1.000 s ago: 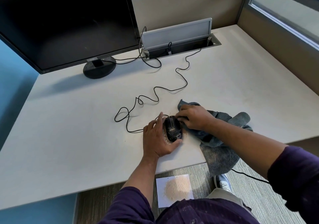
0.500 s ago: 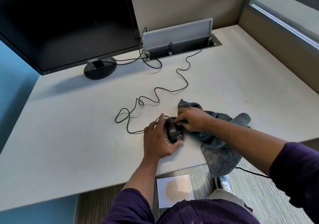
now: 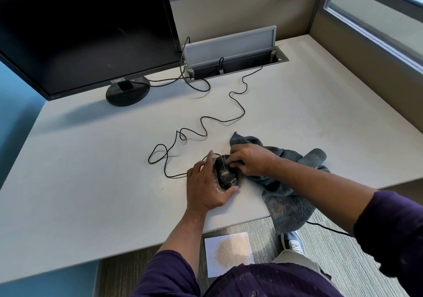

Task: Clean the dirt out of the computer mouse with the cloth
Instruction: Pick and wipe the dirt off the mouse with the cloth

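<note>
We see two hands on one black mouse [image 3: 226, 174] near the desk [image 3: 91, 170] front edge: left hand [image 3: 206, 186] cups its side, fingers curled; right hand [image 3: 249, 162] pinches one grey cloth [image 3: 288, 196] against its top. One monitor [image 3: 87, 33] stands behind, one sand-dusted paper [image 3: 229, 253] below.

Right hand [image 3: 251, 161] hides the mouse's [image 3: 225, 174] right side.

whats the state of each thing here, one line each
mouse: on the desk, gritty dirt on it
cloth: bunched, hanging over the desk edge
left hand: cupping the mouse
right hand: pressing cloth onto the mouse
monitor: screen dark
cable hatch: lid up
</note>
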